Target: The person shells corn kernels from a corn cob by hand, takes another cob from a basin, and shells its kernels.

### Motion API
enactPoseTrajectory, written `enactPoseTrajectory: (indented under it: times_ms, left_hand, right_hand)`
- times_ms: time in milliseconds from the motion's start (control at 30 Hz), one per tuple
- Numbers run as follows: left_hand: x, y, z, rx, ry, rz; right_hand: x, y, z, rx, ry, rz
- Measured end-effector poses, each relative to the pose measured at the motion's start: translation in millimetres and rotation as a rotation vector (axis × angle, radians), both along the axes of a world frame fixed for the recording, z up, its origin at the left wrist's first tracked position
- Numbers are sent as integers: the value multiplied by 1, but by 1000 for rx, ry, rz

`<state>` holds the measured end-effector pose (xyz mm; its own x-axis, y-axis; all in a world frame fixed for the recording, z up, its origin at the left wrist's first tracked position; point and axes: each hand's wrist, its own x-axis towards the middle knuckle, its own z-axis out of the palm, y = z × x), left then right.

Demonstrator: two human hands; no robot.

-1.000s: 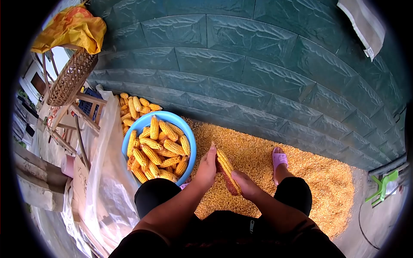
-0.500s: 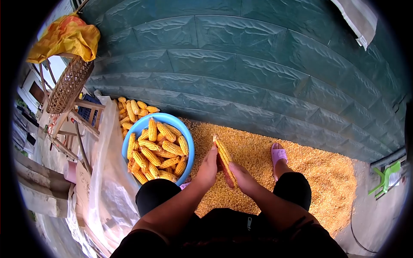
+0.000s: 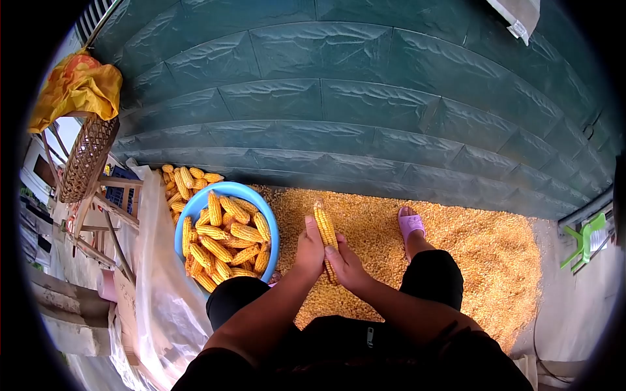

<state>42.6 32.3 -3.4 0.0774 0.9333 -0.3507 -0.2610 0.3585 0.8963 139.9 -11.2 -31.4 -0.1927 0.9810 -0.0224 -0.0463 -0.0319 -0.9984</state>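
A yellow corn cob (image 3: pixel 325 225) points away from me, held between my two hands above the floor. My left hand (image 3: pixel 310 247) wraps its left side, thumb lying along the cob. On the other side, my right hand (image 3: pixel 347 263) grips lower down, its thumb pressed on the kernels. The fingers behind the cob are hidden. To the left stands a blue basin (image 3: pixel 275 228) heaped with whole corn cobs (image 3: pixel 228 236). Loose kernels (image 3: pixel 489 267) spread thickly over the floor under my hands and off to the right.
More cobs (image 3: pixel 184 181) lie behind the basin, against the dark green wall (image 3: pixel 352 58). Clear plastic sheeting (image 3: pixel 151 260) runs along the left, near a wooden frame with a woven basket (image 3: pixel 88 156). A green chair (image 3: pixel 583 240) stands far right. My foot in a pink slipper (image 3: pixel 411 223) rests among kernels.
The cob has turned: its reddish, stripped side showed before, and now yellow kernels face me. My right hand has closed in nearer the left one. The whole view has shifted slightly.
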Motion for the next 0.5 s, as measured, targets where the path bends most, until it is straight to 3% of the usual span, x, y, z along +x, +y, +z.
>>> enactPoseTrajectory:
  times_ms: [233, 367, 500]
  left_hand:
    - [-13, 13, -32, 148, 313, -39]
    - [-17, 12, -25, 254, 409, -24]
    - [-18, 11, -29, 239, 418, -43]
  right_hand:
    - [0, 2, 1, 18, -25, -46]
    - [6, 0, 14, -250, -23, 16]
    - [10, 3, 16, -421, 223, 38]
